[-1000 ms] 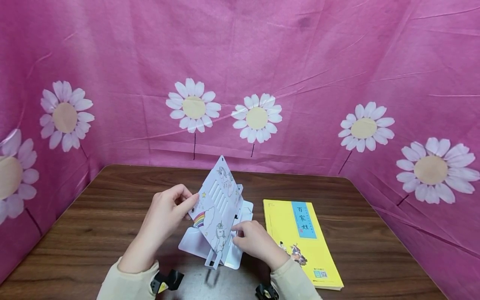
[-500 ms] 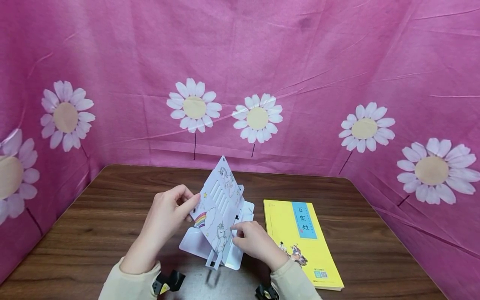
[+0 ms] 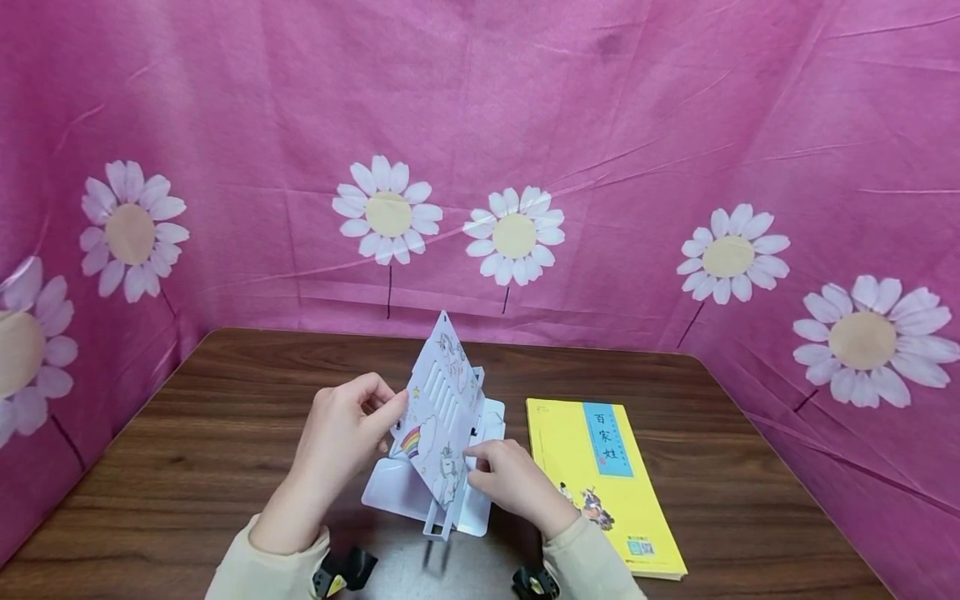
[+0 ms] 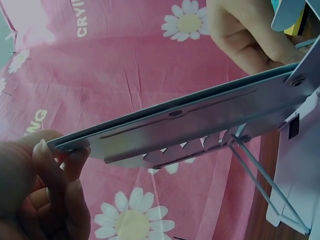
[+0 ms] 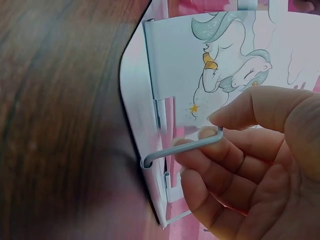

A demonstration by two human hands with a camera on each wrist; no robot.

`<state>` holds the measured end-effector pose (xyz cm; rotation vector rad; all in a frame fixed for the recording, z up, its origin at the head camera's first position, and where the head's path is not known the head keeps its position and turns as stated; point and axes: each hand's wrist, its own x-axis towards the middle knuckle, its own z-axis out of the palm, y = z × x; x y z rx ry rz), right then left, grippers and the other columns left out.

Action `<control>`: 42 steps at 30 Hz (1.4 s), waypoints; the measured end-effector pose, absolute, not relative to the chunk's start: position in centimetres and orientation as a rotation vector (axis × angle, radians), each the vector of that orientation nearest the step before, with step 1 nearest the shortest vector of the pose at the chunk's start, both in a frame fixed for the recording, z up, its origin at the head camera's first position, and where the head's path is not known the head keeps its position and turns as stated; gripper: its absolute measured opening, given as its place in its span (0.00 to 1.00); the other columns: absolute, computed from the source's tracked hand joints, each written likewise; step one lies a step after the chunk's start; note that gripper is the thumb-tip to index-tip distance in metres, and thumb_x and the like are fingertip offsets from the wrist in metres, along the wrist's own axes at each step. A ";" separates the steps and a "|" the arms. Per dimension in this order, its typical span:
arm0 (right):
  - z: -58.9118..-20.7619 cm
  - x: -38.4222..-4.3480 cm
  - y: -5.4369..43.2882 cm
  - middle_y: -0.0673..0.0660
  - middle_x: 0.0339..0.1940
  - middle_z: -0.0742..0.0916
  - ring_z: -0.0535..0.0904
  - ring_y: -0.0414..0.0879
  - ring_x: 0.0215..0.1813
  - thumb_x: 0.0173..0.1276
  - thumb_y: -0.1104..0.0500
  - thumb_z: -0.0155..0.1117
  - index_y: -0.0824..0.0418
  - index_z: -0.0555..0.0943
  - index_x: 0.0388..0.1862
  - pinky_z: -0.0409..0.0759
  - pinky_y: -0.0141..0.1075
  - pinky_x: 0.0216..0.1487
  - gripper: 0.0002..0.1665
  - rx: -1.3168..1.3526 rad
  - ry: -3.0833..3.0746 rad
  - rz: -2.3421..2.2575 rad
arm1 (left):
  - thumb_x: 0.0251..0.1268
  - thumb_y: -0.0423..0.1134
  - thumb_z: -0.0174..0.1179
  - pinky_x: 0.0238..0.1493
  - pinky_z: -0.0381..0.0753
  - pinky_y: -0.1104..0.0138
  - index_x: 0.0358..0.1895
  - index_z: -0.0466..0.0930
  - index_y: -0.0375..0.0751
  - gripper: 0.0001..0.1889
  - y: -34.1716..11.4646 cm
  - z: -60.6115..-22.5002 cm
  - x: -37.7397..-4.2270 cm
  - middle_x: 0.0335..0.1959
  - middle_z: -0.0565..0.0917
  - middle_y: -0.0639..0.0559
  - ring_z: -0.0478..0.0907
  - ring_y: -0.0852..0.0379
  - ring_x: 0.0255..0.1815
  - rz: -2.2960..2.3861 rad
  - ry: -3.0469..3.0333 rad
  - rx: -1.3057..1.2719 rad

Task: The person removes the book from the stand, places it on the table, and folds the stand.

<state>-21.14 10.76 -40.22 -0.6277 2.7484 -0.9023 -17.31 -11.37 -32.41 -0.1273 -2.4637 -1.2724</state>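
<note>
A white metal book stand (image 3: 427,412) with unicorn and rainbow prints stands on the table, its panel tilted up over a flat base (image 3: 393,487). My left hand (image 3: 337,437) pinches the panel's left edge between thumb and fingers. From behind, the left wrist view shows the panel's slotted strip (image 4: 185,150) and a wire prop leg (image 4: 265,185) meeting it. At the panel's lower right is my right hand (image 3: 517,487). In the right wrist view, its thumb and fingers hold a bent wire arm (image 5: 185,148) that is hinged on the stand's front ledge.
A yellow book (image 3: 600,492) with a blue title strip lies flat on the brown wooden table (image 3: 247,400), right of the stand. Behind the table hangs a pink cloth (image 3: 480,100) with white daisies. Dark camera mounts (image 3: 348,571) sit at both wrists.
My left hand has shifted slightly right with the panel edge, and the stand has turned a little with it. The right hand stays nearly where it was; the book has not moved.
</note>
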 end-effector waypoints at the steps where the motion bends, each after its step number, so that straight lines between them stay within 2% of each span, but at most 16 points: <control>1: -40.3 -21.1 10.8 0.47 0.16 0.74 0.63 0.39 0.19 0.63 0.66 0.61 0.67 0.84 0.55 0.61 0.28 0.20 0.21 -0.626 2.750 -0.903 | 0.63 0.41 0.64 0.18 0.69 0.70 0.22 0.79 0.48 0.11 -11.3 -32.4 -17.3 0.08 0.77 0.57 0.74 0.65 0.10 -1.275 -2.461 -0.127; 9: -40.4 -21.3 10.9 0.45 0.16 0.72 0.63 0.37 0.18 0.62 0.66 0.61 0.67 0.83 0.56 0.61 0.27 0.20 0.22 -0.661 2.789 -0.913 | 0.61 0.41 0.65 0.17 0.67 0.71 0.21 0.80 0.50 0.11 -10.8 -32.4 -17.1 0.08 0.75 0.58 0.70 0.67 0.09 -1.261 -2.420 -0.143; 16: -40.4 -21.5 11.0 0.46 0.17 0.70 0.62 0.36 0.19 0.62 0.67 0.60 0.66 0.83 0.57 0.60 0.27 0.20 0.22 -0.688 2.825 -0.891 | 0.59 0.40 0.66 0.16 0.68 0.70 0.21 0.81 0.48 0.10 -10.6 -32.3 -17.1 0.08 0.75 0.59 0.71 0.66 0.08 -1.324 -2.421 -0.134; 21: -40.4 -21.4 11.0 0.52 0.29 0.81 0.68 0.40 0.27 0.64 0.65 0.61 0.63 0.84 0.56 0.64 0.29 0.23 0.20 -0.652 2.880 -0.817 | 0.59 0.40 0.67 0.15 0.69 0.70 0.21 0.81 0.46 0.10 -10.3 -32.3 -17.0 0.10 0.77 0.57 0.75 0.62 0.09 -1.420 -2.439 -0.100; 24: -40.4 -21.4 11.0 0.55 0.36 0.84 0.70 0.41 0.29 0.65 0.64 0.62 0.62 0.85 0.55 0.65 0.29 0.24 0.20 -0.647 2.904 -0.792 | 0.59 0.39 0.67 0.15 0.70 0.70 0.21 0.81 0.46 0.10 -10.2 -32.3 -17.0 0.11 0.77 0.57 0.75 0.62 0.09 -1.436 -2.442 -0.082; 29: -40.3 -21.4 11.0 0.55 0.36 0.84 0.68 0.41 0.26 0.65 0.63 0.62 0.62 0.85 0.55 0.64 0.29 0.22 0.19 -0.634 2.896 -0.793 | 0.59 0.39 0.67 0.15 0.71 0.69 0.21 0.82 0.46 0.10 -10.1 -32.2 -16.9 0.10 0.78 0.58 0.74 0.64 0.08 -1.427 -2.439 -0.073; 38: -40.4 -21.4 11.1 0.50 0.28 0.79 0.65 0.40 0.24 0.66 0.64 0.62 0.61 0.85 0.55 0.64 0.29 0.23 0.19 -0.624 2.903 -0.779 | 0.59 0.38 0.67 0.14 0.68 0.69 0.21 0.82 0.45 0.10 -9.9 -32.1 -16.7 0.09 0.77 0.58 0.77 0.58 0.09 -1.443 -2.433 -0.085; 42: -40.5 -21.4 11.1 0.53 0.32 0.84 0.67 0.40 0.26 0.65 0.64 0.62 0.61 0.86 0.54 0.65 0.29 0.25 0.18 -0.650 2.930 -0.768 | 0.58 0.38 0.68 0.14 0.67 0.69 0.20 0.82 0.46 0.10 -9.8 -32.1 -16.8 0.09 0.76 0.58 0.76 0.60 0.09 -1.436 -2.431 -0.080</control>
